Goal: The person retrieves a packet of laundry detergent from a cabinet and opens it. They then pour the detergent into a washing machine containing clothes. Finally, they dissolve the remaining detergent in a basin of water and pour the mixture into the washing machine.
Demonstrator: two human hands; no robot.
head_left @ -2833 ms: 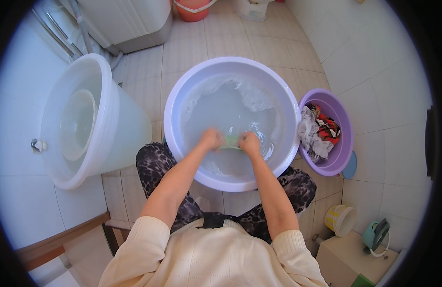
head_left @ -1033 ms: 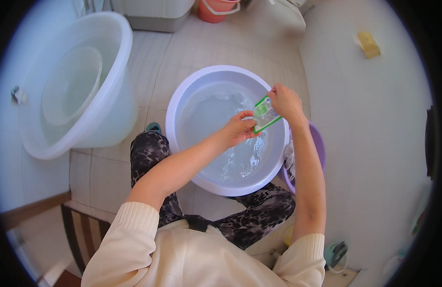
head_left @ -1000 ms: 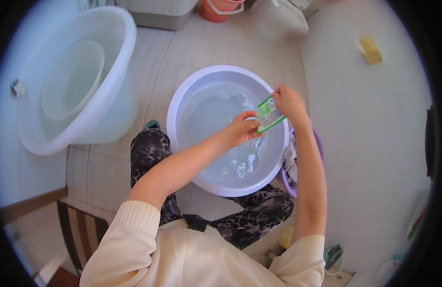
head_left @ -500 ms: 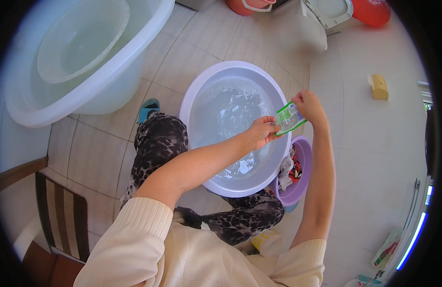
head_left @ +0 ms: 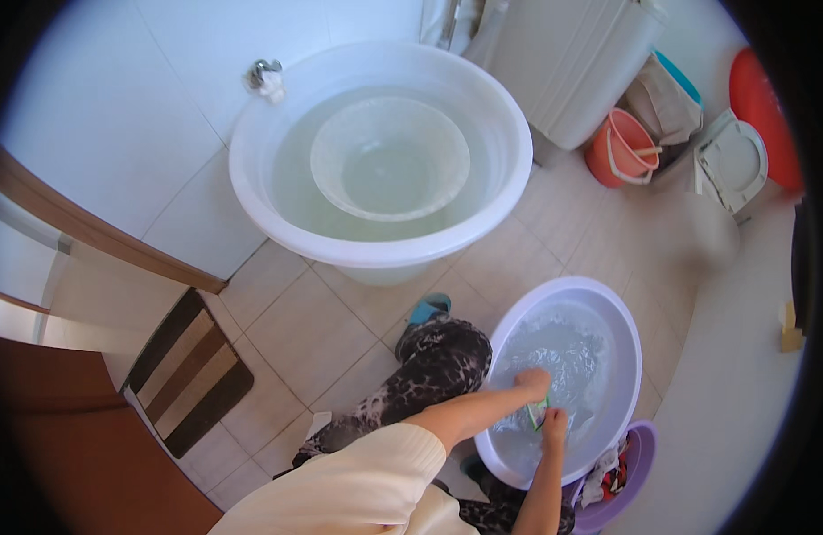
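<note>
A wide lavender basin (head_left: 639, 352) of rippling water stands on the floor in front of me. Over the water, a small clear plastic packet with green edges (head_left: 537, 414) is partly hidden between my hands. The fingers of my left hand (head_left: 534, 383) are closed at its far end. On the near side my right hand (head_left: 555, 425) pinches its edge with curled fingers. What is inside the packet is too small to make out.
A purple basin (head_left: 645, 446) with clothes (head_left: 608, 477) stands close by the lavender one. Far left is a big white tub (head_left: 376, 253) of water with a translucent bowl (head_left: 389, 156) in it. A striped mat (head_left: 189, 374), a pink bucket (head_left: 621, 147) and a potty seat (head_left: 737, 160) lie around.
Both hands have come down with the packet from above the basin's right rim to over the water. My view has swung left, bringing the whole tub and the bucket into sight.
</note>
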